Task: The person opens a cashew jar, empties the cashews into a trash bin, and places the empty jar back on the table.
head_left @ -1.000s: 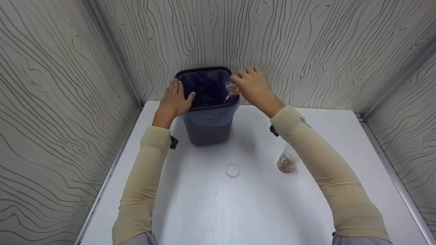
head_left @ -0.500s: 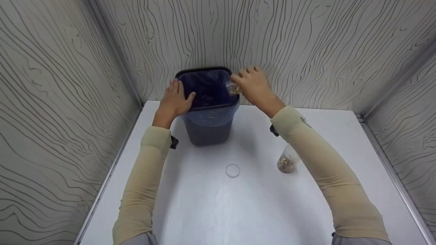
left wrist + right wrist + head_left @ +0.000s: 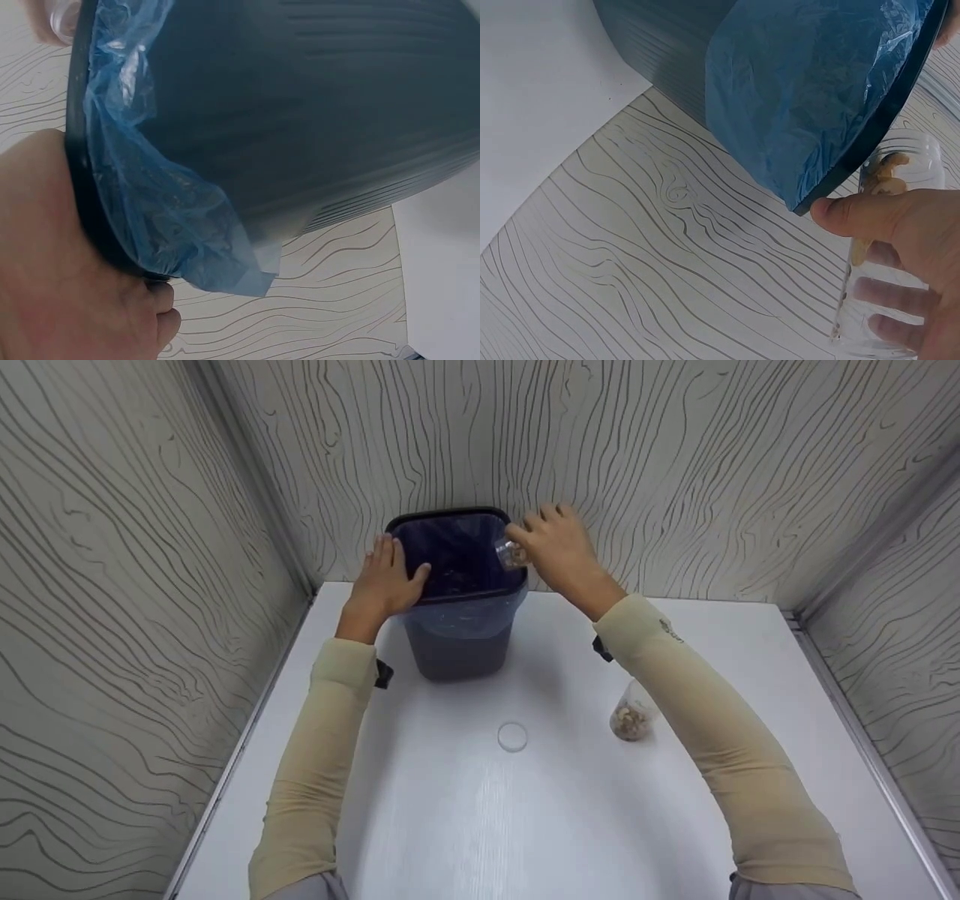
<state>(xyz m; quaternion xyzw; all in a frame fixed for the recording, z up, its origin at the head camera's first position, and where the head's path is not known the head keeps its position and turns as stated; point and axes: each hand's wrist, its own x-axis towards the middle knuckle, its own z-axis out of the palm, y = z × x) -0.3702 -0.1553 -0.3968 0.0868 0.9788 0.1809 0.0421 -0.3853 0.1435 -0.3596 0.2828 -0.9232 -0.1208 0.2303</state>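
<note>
Likely step: emptying bits from jar | left hand grips bin, right hand jar | next, probably: steeper tilt

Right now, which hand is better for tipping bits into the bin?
Probably the right hand: it holds the tipped jar of bits at the bin. The left hand holds the rim.

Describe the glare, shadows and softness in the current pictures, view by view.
Head: pale glare on the table near the bottom centre, soft shadow right of the bin, its inside very dark; left wrist: bright highlights on the crinkled liner, the held jar cut off at top left; right wrist: liner highlights at upper right, fine detail soft.
</note>
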